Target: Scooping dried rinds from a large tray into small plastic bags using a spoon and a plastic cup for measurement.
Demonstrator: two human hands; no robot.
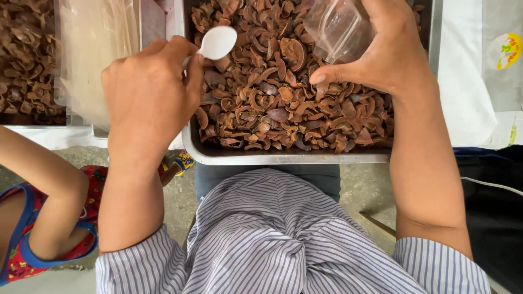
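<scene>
Left hand [148, 95] grips a white spoon [217, 42] at the tray rim [188, 136]; right hand [381, 51] clasps a clear bag [338, 27].

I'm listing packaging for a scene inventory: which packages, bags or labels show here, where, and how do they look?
Clear plastic bag: held by the right hand above the tray, crumpled.
Translucent plastic bags: stacked top left, pale cream.
Label: far right on white packaging, yellow with red and green.

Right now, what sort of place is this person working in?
Probably a small food-packing spot, perhaps a home workshop. A metal tray is heaped with brown dried pieces. The left hand holds a white spoon, the right hand a clear bag. The floor is bare concrete.
</scene>
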